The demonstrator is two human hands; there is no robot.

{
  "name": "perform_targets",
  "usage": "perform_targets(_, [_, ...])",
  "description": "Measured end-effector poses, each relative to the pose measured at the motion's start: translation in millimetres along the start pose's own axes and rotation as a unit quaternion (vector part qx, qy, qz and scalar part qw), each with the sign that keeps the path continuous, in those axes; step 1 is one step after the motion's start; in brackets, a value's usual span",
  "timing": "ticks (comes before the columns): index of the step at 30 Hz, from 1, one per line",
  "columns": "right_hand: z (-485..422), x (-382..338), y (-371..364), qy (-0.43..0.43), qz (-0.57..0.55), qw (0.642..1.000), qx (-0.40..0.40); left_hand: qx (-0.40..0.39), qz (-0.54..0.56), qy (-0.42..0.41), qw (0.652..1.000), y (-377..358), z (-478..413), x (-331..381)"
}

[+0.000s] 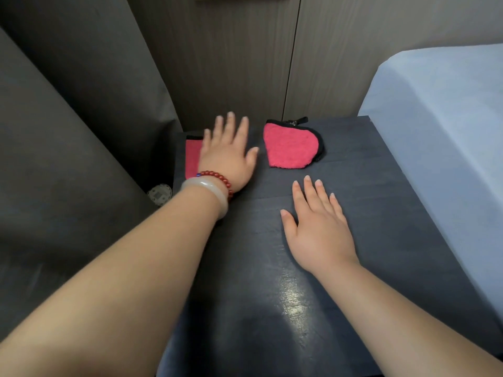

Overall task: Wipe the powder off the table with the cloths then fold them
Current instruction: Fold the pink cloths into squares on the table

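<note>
Two pink cloths with black edging lie at the far end of the dark table [272, 268]. One folded cloth [291, 148] sits at the back middle, rounded on its right side. The other cloth [192, 156] lies at the back left corner, mostly hidden under my left hand [228, 153], whose fingers are spread and straight over it. My right hand [318, 221] lies flat on the bare tabletop, fingers straight, a little in front of the folded cloth and apart from it. No powder shows on the table.
A dark fabric-covered surface [68, 159] rises on the left, with a small round patterned object [160, 194] in the gap beside the table. A pale blue covered block [441, 131] borders the right edge. Wooden cabinet doors [245, 63] stand behind.
</note>
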State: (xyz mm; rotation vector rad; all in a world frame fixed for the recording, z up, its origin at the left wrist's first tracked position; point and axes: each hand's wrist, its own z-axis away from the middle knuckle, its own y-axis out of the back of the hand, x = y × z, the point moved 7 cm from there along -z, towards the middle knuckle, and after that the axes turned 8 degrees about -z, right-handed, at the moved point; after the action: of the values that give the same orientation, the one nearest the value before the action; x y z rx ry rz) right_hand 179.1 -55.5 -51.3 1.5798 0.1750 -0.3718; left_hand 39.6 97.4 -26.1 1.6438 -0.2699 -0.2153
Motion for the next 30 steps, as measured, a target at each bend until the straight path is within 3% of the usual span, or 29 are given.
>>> perform_targets(2, [1.9, 1.5, 4.3, -0.009, -0.036, 0.999, 0.016, 0.038, 0.040, -0.090, 0.994, 10.9, -9.1, 45.3])
perform_targets(5, [5.1, 3.8, 11.8, -0.023, -0.092, 0.995, 0.033, -0.008, 0.033, -0.165, 0.986, 8.7, -35.0, 88.1])
perform_targets(8, [6.3, 5.6, 16.2, -0.031, -0.126, 0.991, 0.044, -0.121, -0.001, -0.168, 0.978, -6.4, -59.6, 94.1])
perform_targets(10, [6.1, 5.9, 16.4, -0.031, -0.128, 0.990, 0.043, -0.145, -0.007, -0.150, 0.978, -5.2, -68.9, 90.1])
perform_targets(13, [6.2, 5.6, 17.3, -0.028, -0.137, 0.989, 0.048, -0.053, 0.003, -0.148, 0.988, 17.3, -69.7, 87.0])
perform_targets(17, [6.6, 8.6, 19.5, -0.024, -0.176, 0.981, 0.079, 0.027, 0.108, -0.171, 0.979, 41.8, -50.8, 78.5])
perform_targets(20, [7.6, 16.3, 29.1, -0.027, -0.277, 0.952, 0.125, 0.076, 0.143, -0.195, 0.967, 65.5, -28.3, 69.7])
perform_targets(23, [3.8, 23.6, 45.6, -0.038, -0.366, 0.916, 0.160, 0.100, 0.075, -0.234, 0.964, 82.2, 5.3, 66.7])
perform_targets(26, [-8.8, 8.0, 61.3, 0.028, -0.289, 0.943, 0.163, 0.113, 0.023, -0.283, 0.952, 89.8, 42.9, 68.8])
perform_targets(30, [-1.5, -1.3, 88.8, 0.091, -0.250, 0.934, 0.240, 0.136, -0.009, -0.293, 0.946, 93.2, 76.4, 62.1])
